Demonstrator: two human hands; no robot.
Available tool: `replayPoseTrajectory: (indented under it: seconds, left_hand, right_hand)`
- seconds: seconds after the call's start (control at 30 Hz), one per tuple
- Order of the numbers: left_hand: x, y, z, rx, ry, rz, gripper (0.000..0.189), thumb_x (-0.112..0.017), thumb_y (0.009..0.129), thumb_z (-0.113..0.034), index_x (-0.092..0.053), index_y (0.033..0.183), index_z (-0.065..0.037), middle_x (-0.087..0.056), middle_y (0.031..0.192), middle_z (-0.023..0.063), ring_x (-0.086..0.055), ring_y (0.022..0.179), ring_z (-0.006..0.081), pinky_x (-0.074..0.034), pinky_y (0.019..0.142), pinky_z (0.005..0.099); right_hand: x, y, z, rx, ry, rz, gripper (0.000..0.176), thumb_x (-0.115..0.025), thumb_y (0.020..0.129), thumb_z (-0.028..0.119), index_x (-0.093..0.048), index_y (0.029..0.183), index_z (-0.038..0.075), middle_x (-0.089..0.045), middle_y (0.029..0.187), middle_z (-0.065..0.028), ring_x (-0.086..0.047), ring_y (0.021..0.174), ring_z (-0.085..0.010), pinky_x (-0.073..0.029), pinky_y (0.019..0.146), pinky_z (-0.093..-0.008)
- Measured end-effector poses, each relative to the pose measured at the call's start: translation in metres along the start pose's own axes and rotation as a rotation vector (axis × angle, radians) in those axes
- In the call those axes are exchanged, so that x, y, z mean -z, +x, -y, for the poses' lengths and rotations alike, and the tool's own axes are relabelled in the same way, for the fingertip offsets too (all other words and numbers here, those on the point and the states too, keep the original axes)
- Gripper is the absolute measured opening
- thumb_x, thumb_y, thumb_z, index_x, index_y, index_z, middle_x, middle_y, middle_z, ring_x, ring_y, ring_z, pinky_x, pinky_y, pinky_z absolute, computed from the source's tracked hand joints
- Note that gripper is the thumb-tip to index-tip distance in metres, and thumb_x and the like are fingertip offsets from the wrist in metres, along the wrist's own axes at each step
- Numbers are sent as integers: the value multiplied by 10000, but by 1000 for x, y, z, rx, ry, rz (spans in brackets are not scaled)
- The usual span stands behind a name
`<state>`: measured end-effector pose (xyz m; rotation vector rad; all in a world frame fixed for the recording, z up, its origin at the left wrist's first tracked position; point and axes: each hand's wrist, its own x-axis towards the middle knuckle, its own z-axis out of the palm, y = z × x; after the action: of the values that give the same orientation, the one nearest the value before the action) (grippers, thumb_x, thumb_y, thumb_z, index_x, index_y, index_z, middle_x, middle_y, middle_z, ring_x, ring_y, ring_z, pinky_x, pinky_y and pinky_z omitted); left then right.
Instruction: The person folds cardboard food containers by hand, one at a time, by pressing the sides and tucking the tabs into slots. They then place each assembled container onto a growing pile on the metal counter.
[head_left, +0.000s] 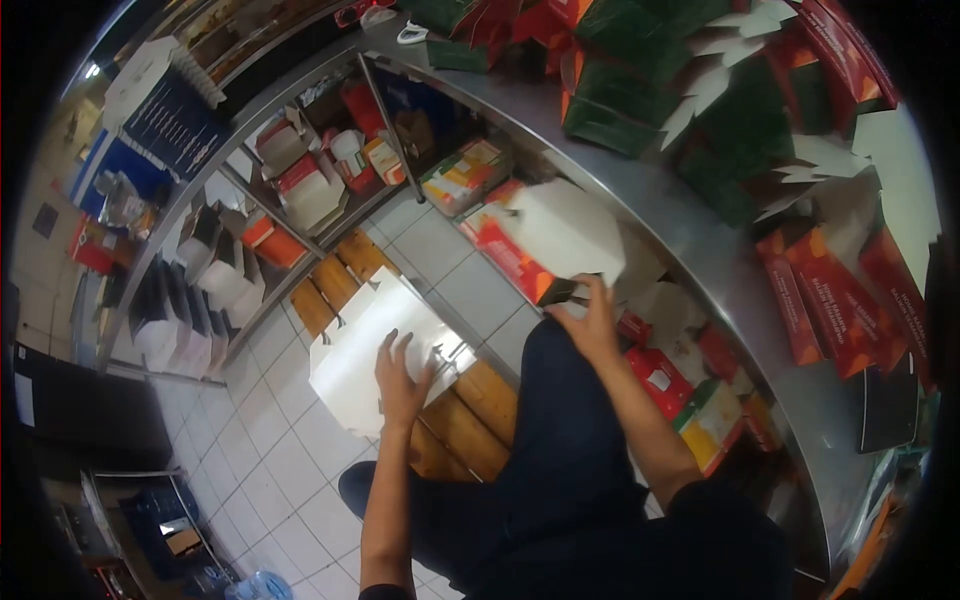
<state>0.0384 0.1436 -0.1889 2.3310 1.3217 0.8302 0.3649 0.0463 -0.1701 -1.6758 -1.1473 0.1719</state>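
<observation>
A flat, unfolded cardboard carton blank (345, 365) lies white side up across a wooden slatted bench (485, 400). My left hand (402, 385) rests over the blank with its fingers spread, gripping nothing. Small slots show along the blank's right end. To the right, my right hand (590, 325) has thumb and fingers pinched at the near end of a carton (515, 262) with a red and yellow printed side and a white panel facing up. The bent fingers partly hide that carton's dark end.
A steel counter (650, 200) curves along the right, bearing piled red and green cartons (835, 300). Beneath it are more printed cartons (660, 385). At left, shelves hold folded boxes (215, 260), with stacked dark-sided cartons (175, 120) above. Tiled floor (265, 410) surrounds the bench.
</observation>
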Motion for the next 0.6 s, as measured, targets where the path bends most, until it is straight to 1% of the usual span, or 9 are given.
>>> replayPoseTrajectory:
  seconds: [0.03, 0.13, 0.2, 0.23, 0.3, 0.43, 0.5, 0.53, 0.6]
  left_hand:
    - [-16, -4, 18, 9, 130, 127, 791, -852, 793, -229, -494, 1489, -116, -386, 1593, 224, -386, 1460, 421, -321, 1197, 534]
    - [-36, -10, 60, -28, 222, 377, 894, -884, 763, -278, -460, 1534, -123, -358, 1626, 201, -356, 1491, 402, -314, 1199, 570]
    - [-31, -4, 58, -8, 157, 354, 866, -913, 720, -300, -543, 1479, -108, -419, 1599, 183, -406, 1469, 389, -359, 1190, 533]
    - [-25, 0, 59, 13, 57, 371, 815, -918, 712, -290, -590, 1433, -100, -456, 1573, 184, -441, 1445, 386, -387, 1180, 499]
    - [-17, 6, 63, 40, -96, 399, 698, -919, 708, -247, -674, 1340, -78, -512, 1531, 185, -482, 1415, 383, -421, 1176, 411]
    - [-2, 12, 81, -69, -131, 408, 523, -876, 778, -205, -716, 1256, -64, -628, 1393, 194, -605, 1280, 376, -507, 1063, 422]
    - [28, 26, 55, 205, 24, 402, 281, -819, 849, -161, -758, 1097, -44, -735, 1141, 181, -715, 1035, 359, -564, 884, 416]
    - [29, 21, 55, 56, 83, 90, 101, -767, 895, -120, -760, 973, -58, -747, 926, 156, -726, 819, 346, -556, 745, 401]
    - [60, 25, 19, 56, 76, -150, 77, -749, 902, -94, -748, 967, -52, -745, 929, 146, -722, 832, 333, -554, 753, 375]
  right_hand:
    - [5, 3, -25, 6, -3, -11, 639, -899, 780, 168, -543, 1295, 38, -537, 1267, -200, -620, 1106, -339, -581, 904, -389]
    - [27, 5, -100, -72, -214, -129, 743, -892, 787, 169, -482, 1391, 34, -528, 1328, -233, -598, 1156, -358, -560, 962, -407]
    - [41, -8, -135, -74, -405, -268, 928, -860, 819, 151, -299, 1550, 44, -509, 1393, -250, -584, 1209, -346, -514, 1031, -421]
    - [51, -18, -149, -73, -409, -266, 928, -860, 819, 151, -299, 1550, 44, -509, 1393, -250, -584, 1209, -346, -514, 1031, -421]
    - [62, -47, -167, -586, 110, 32, 1050, -811, 861, 135, -95, 1623, 45, -464, 1463, -256, -590, 1233, -338, -512, 1022, -418]
    - [50, -87, -147, -311, -74, 32, 1038, -761, 893, 97, -34, 1633, 64, -467, 1450, -237, -626, 1193, -310, -555, 946, -397]
    - [52, -77, -55, -669, 199, 91, 947, -745, 905, 81, -133, 1628, 60, -472, 1436, -218, -627, 1202, -301, -570, 925, -384]
    - [44, -76, -41, -669, 206, 89, 947, -745, 905, 81, -133, 1628, 60, -472, 1436, -218, -627, 1202, -301, -570, 925, -384]
    - [28, -75, -14, -331, 257, 137, 844, -732, 920, 79, -245, 1610, 61, -487, 1407, -201, -615, 1223, -288, -566, 938, -382]
